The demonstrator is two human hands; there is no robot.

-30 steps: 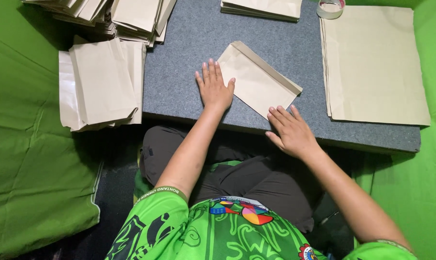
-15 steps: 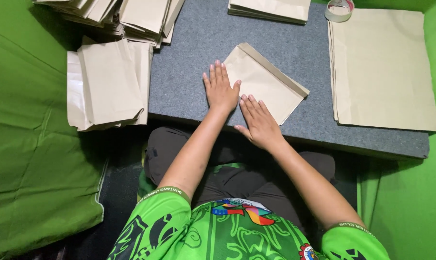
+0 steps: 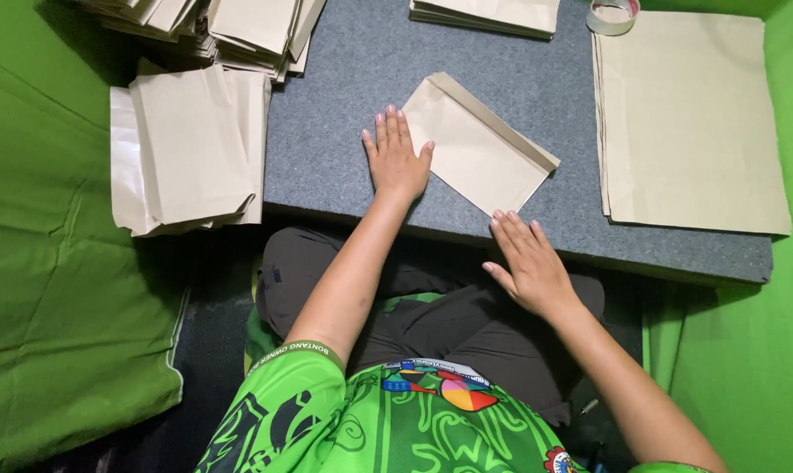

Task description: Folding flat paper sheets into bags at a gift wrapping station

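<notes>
Head view: I look straight down at the bench (image 3: pixel 344 166).
Left hand (image 3: pixel 396 162): flat, fingers spread, pressing the left corner of the envelope (image 3: pixel 479 144).
Right hand (image 3: pixel 528 263): flat, fingers apart, holding nothing, at the bench's near edge just below the envelope.
Envelope: folded, lying tilted mid-bench.
Sheets (image 3: pixel 690 123): stacked at right.

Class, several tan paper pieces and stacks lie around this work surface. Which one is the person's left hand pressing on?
The single folded tan envelope lying askew mid-table, under the left hand. The other paper lies in untouched stacks farther off.
</notes>
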